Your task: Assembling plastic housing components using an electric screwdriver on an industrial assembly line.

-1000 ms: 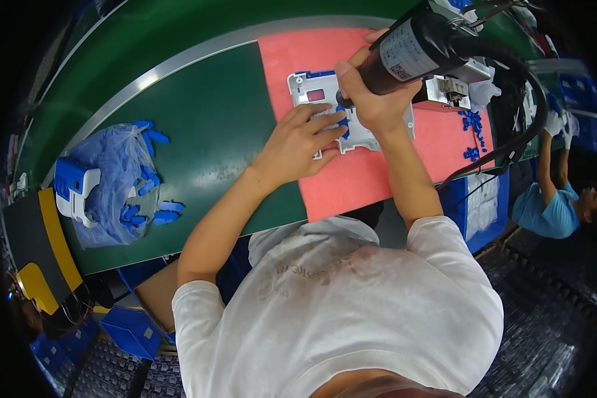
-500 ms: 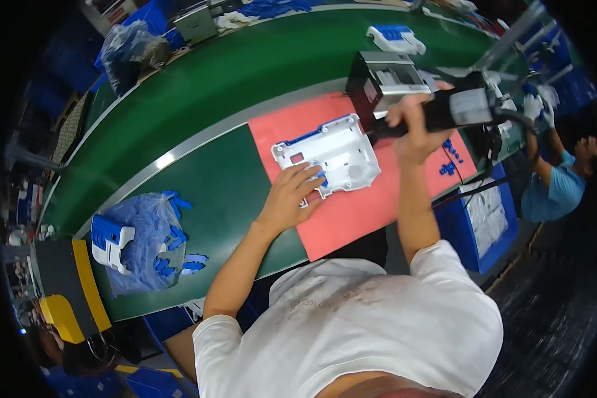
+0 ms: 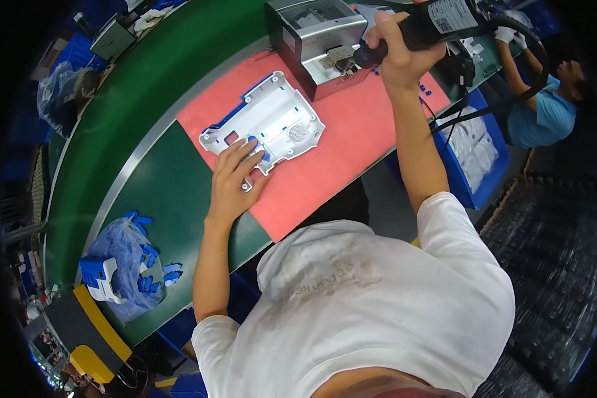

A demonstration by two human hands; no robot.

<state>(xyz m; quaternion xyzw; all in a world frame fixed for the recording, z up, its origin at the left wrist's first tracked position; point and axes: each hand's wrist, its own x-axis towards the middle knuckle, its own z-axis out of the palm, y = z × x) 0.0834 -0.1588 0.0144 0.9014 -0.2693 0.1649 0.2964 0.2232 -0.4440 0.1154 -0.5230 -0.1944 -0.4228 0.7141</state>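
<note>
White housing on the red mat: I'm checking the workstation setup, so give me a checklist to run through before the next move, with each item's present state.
1. White plastic housing lies flat on the red mat: ok.
2. Left hand rests on the housing's near edge, steadying it: ok.
3. Right hand grips the black power screwdriver: ok.
4. Screwdriver tip over the housing: not ok; it sits at the grey metal box.
5. Screw loaded on the tip: cannot tell.
6. Black cable away from the housing: ok.
</note>
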